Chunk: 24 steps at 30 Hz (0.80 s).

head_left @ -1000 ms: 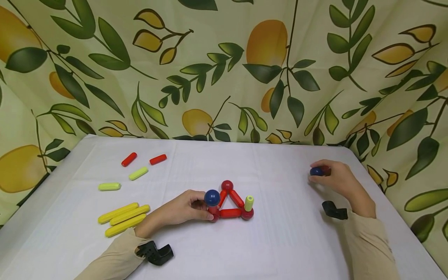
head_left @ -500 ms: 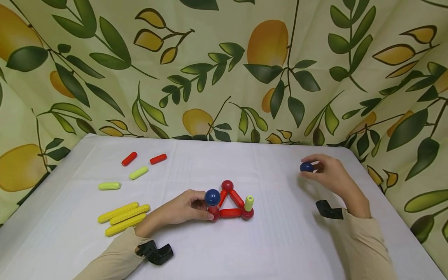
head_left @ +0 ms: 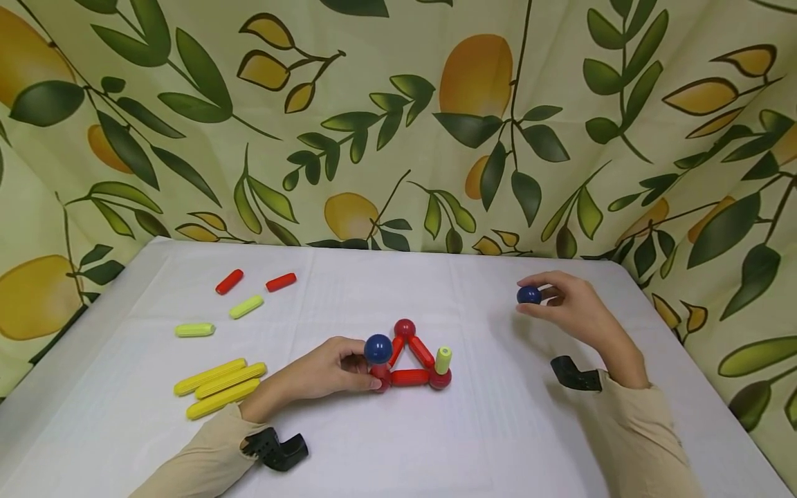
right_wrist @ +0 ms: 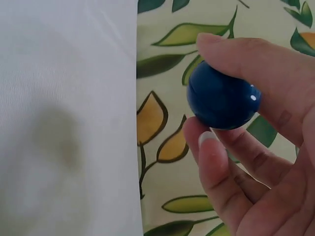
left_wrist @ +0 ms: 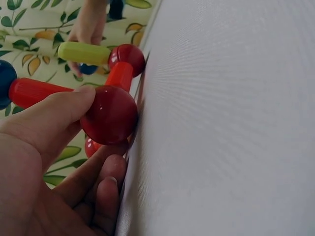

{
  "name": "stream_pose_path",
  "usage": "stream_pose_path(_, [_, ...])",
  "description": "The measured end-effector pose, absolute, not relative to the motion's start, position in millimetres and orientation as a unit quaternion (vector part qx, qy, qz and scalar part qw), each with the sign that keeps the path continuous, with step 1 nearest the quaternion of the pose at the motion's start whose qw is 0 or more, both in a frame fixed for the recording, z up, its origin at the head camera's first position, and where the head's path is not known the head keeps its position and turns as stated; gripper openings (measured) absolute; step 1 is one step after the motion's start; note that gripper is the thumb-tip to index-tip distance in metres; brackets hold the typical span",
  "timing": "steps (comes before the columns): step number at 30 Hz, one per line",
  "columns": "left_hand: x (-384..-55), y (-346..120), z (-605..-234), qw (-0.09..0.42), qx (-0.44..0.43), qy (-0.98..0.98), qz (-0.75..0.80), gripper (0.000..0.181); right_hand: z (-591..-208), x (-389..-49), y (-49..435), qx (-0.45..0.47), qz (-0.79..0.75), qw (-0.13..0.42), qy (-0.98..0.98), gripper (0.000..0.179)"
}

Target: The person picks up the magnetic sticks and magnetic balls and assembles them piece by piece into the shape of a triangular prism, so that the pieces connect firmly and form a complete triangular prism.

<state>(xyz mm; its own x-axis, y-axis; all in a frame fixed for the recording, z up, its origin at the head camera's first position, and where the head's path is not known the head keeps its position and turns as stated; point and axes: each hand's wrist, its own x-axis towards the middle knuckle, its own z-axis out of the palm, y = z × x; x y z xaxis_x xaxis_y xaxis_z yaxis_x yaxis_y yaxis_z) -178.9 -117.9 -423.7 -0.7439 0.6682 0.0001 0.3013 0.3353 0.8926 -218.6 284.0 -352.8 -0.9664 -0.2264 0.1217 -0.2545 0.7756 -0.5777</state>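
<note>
My left hand (head_left: 330,370) grips a red ball (left_wrist: 109,115) at the left corner of a triangle of red rods (head_left: 409,377) and red balls lying on the table. From that corner a red rod stands upright, topped by a blue ball (head_left: 378,349). A short yellow-green rod (head_left: 443,360) rises from the right corner ball (head_left: 440,380); the far corner ball (head_left: 405,328) has nothing on top. Off to the right, my right hand (head_left: 579,304) pinches a second blue ball (right_wrist: 221,96) between thumb and fingers, held above the table.
Two loose red rods (head_left: 230,282) and two yellow-green rods (head_left: 195,330) lie at the back left. Several long yellow rods (head_left: 226,399) lie together beside my left wrist. A patterned curtain (head_left: 398,138) hangs behind the white table (head_left: 498,443).
My right hand has moved left with the blue ball and turned a little, so the ball shows more fully. The left hand and the triangle have stayed in place.
</note>
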Motion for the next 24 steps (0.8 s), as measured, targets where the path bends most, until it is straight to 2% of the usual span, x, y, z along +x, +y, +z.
stream_pose_path(12, [-180, -118, -420, 0.126, 0.295, 0.827, 0.461, 0.01, -349, -215, 251, 0.165, 0.343, 0.007, -0.925, 0.042])
stream_pose_path(24, [-179, -116, -416, 0.095, 0.269, 0.852, 0.439, 0.015, -356, -206, 213, 0.197, 0.385, 0.019, -0.902, 0.044])
